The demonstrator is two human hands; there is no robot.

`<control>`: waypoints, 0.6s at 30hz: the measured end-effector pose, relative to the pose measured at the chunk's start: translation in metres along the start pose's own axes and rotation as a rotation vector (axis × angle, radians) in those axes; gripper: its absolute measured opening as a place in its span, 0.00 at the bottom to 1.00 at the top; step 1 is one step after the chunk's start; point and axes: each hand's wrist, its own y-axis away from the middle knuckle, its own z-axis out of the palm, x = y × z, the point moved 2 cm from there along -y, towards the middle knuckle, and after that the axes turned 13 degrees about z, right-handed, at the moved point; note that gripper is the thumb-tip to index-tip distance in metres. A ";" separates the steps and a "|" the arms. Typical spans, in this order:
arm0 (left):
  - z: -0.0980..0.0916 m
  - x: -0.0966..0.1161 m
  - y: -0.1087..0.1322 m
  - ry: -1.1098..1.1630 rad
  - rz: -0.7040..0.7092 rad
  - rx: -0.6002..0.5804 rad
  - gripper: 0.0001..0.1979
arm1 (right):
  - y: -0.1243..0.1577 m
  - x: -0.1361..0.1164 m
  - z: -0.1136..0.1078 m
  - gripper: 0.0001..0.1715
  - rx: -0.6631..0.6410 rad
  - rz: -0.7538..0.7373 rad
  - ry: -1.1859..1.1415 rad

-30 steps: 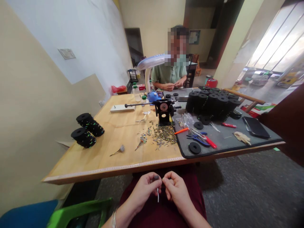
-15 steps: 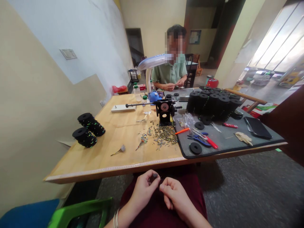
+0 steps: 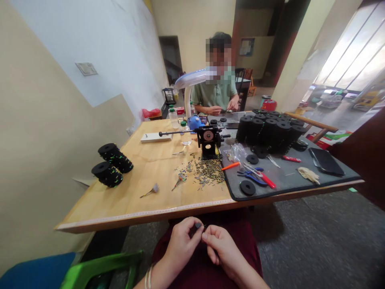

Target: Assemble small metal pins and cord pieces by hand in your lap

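Note:
Below the front edge of the wooden table (image 3: 144, 200), over my lap, my left hand (image 3: 181, 243) pinches a small dark bead-like piece (image 3: 197, 226) between thumb and fingers. My right hand (image 3: 220, 248) is curled beside it, fingertips pinched at the same spot and touching the left hand's fingertips. What the right fingers hold is too small to make out. On the table ahead lies a scatter of small metal tubes and beads (image 3: 207, 171).
A black hand-crank winder (image 3: 208, 140) stands mid-table beside a grey mat (image 3: 285, 180) carrying black spools (image 3: 269, 130), discs, scissors (image 3: 251, 175) and a red-handled tool. Two more spools (image 3: 111, 163) lie at left. Another person (image 3: 215, 92) works at the far end behind a lamp (image 3: 189, 82).
Both hands have dropped slightly toward my lap and drawn closer together. The short white strand hanging between them a second ago is no longer visible. The person opposite has shifted a hand.

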 end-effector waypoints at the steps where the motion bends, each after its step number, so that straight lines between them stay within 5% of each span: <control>1: 0.000 0.000 0.000 -0.007 0.009 -0.001 0.05 | -0.001 0.001 -0.001 0.26 0.001 0.002 -0.006; 18: -0.004 0.008 0.003 -0.146 0.150 -0.130 0.07 | -0.004 0.000 -0.008 0.27 0.185 -0.127 0.115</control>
